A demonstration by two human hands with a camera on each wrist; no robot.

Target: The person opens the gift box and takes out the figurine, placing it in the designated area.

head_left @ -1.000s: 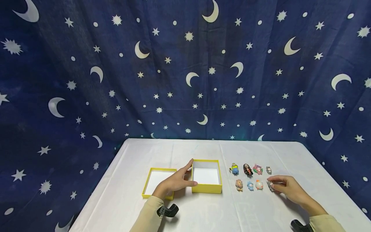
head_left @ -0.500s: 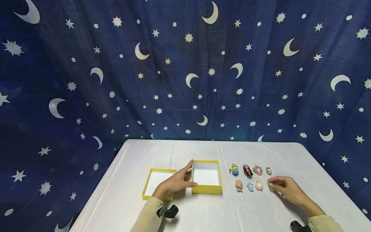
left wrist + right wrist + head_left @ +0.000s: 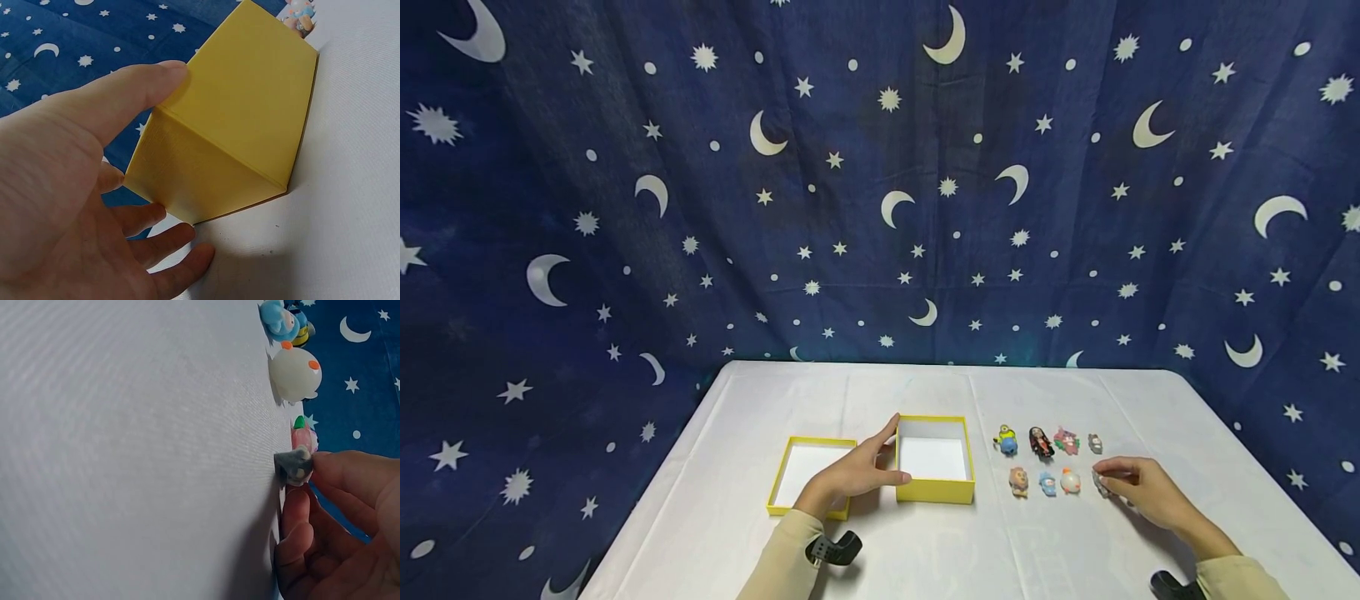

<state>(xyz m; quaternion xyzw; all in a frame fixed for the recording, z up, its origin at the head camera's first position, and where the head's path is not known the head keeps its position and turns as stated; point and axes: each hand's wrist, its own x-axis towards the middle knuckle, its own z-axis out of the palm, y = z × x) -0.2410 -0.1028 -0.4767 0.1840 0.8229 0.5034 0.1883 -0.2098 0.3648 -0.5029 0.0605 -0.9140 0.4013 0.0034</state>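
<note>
A yellow box with a white inside stands uncovered at mid-table. My left hand rests against its left side, fingers fairly straight; in the left wrist view the thumb lies on the front wall. At the right end of the front row of small figurines, my right hand pinches a small grey figurine between thumb and fingers, low at the cloth; the fingers hide part of it. Beside it sits a white round figurine with orange spots.
Left of the box lies a yellow-rimmed white lid, partly under the left wrist. A blue figurine and a tan one continue the front row. Behind stand a minion, a black-robed figurine, a pink one and a grey one.
The right hand has shifted very slightly left, still at the same grey figurine. The left hand and box keep their places.
</note>
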